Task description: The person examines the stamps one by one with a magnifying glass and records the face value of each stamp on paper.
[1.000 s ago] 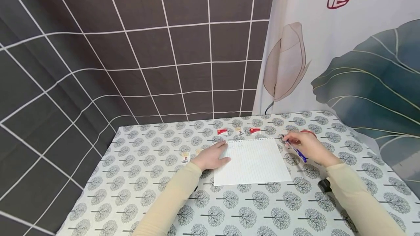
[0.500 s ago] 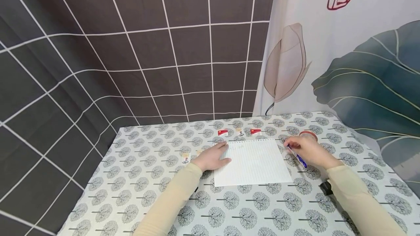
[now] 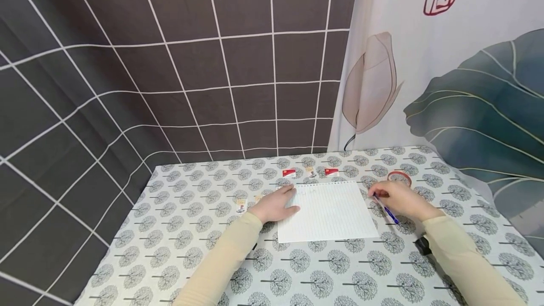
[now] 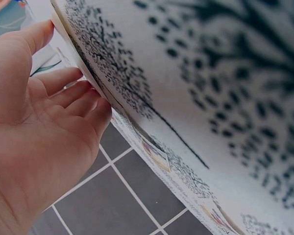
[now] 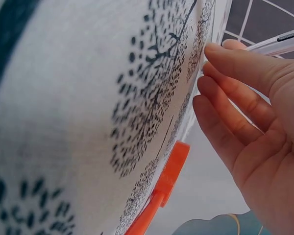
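Note:
A lined white sheet [image 3: 329,214] with a punched top edge lies on the table, bearing faint writing at its upper left. My left hand [image 3: 276,204] rests on the sheet's left side, fingers extended. In the left wrist view, that hand [image 4: 54,103] appears at the left with its palm showing. Just right of the sheet, my right hand [image 3: 399,199] pinches a blue pen [image 3: 390,214] between thumb and fingertips. The right wrist view catches the pen's clear barrel [image 5: 279,45] beyond the thumb of the right hand [image 5: 250,103]; its other fingers are loosely bent.
Behind the right hand lies a red ring [image 3: 401,174], orange-red up close. Red-and-white cards [image 3: 289,173] and a small yellowish card [image 3: 311,172] lie beyond the sheet. Another yellowish card [image 3: 241,206] is left of the left hand. A tree-print cloth [image 3: 204,259] covers the table.
My right hand has shifted slightly toward the table's near side with the pen, uncovering more of the red ring behind it. The left hand stays on the sheet.

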A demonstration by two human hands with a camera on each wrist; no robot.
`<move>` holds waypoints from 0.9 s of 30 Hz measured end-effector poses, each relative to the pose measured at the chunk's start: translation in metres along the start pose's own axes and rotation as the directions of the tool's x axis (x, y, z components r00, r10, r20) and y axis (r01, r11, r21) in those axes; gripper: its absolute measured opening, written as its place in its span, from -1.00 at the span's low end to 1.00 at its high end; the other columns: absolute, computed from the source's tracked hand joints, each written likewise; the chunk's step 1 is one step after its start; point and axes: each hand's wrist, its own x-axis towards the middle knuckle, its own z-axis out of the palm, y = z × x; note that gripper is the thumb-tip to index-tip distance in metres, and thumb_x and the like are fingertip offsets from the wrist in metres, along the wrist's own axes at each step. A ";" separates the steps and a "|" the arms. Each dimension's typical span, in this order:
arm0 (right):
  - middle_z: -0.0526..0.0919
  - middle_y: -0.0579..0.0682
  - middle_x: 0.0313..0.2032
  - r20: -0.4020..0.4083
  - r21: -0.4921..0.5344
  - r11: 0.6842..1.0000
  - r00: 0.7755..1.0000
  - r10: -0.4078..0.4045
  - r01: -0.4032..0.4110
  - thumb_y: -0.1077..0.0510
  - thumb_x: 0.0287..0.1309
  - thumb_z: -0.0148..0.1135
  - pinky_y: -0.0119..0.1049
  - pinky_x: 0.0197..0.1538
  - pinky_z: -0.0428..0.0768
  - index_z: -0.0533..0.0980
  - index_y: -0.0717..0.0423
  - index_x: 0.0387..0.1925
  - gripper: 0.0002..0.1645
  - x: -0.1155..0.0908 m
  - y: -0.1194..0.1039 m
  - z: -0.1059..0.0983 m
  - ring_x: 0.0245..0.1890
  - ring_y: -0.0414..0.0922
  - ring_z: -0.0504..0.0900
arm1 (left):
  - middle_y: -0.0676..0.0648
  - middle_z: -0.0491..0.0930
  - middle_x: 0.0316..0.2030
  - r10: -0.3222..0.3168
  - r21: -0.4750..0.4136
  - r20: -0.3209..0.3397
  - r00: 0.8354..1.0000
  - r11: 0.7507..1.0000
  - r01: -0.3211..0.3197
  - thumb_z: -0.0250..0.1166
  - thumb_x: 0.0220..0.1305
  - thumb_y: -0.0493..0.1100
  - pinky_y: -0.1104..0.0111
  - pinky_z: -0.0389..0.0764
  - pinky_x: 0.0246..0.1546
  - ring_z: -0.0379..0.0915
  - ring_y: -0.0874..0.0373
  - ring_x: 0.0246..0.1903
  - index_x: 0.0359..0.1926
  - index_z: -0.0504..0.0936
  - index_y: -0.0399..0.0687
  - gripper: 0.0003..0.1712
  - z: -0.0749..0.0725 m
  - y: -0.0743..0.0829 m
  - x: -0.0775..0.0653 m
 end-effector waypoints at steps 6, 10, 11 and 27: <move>0.67 -0.05 -0.34 0.018 0.022 1.000 1.000 -0.002 0.002 0.46 0.11 0.30 -0.41 -0.38 0.61 0.66 0.07 -0.14 -0.67 0.000 -0.001 0.000 -0.40 -0.28 0.52 | -0.13 0.09 0.55 0.004 0.002 -0.001 1.000 1.000 -0.004 0.11 0.49 0.18 0.19 0.10 0.51 0.02 -0.01 0.51 0.51 0.22 -0.22 -0.20 0.000 0.000 0.000; 0.64 -0.11 -0.38 0.026 0.025 1.000 1.000 -0.001 0.000 0.47 0.11 0.29 -0.39 -0.40 0.62 0.66 0.07 -0.14 -0.66 0.000 -0.002 -0.001 -0.43 -0.29 0.52 | -0.13 0.09 0.54 0.007 0.007 -0.003 1.000 1.000 -0.007 0.10 0.49 0.18 0.19 0.11 0.51 0.03 -0.01 0.51 0.51 0.23 -0.22 -0.21 0.000 0.000 0.000; 0.63 -0.14 -0.38 0.026 0.020 1.000 1.000 0.001 -0.001 0.47 0.11 0.29 -0.39 -0.39 0.62 0.66 0.07 -0.15 -0.67 0.000 -0.002 -0.001 -0.43 -0.29 0.52 | -0.13 0.09 0.55 0.007 0.005 -0.001 1.000 1.000 -0.007 0.10 0.49 0.18 0.19 0.10 0.51 0.03 0.00 0.51 0.51 0.23 -0.22 -0.21 0.000 0.000 0.000; 0.62 -0.18 -0.36 0.029 -0.022 1.000 1.000 -0.004 0.004 0.45 0.09 0.32 -0.30 -0.26 0.64 0.68 0.03 -0.18 -0.68 0.001 -0.007 -0.002 -0.33 -0.23 0.56 | -0.16 0.10 0.54 0.016 -0.003 0.005 1.000 1.000 -0.016 0.12 0.49 0.16 0.18 0.12 0.50 0.04 -0.03 0.51 0.50 0.24 -0.24 -0.21 -0.001 0.000 0.000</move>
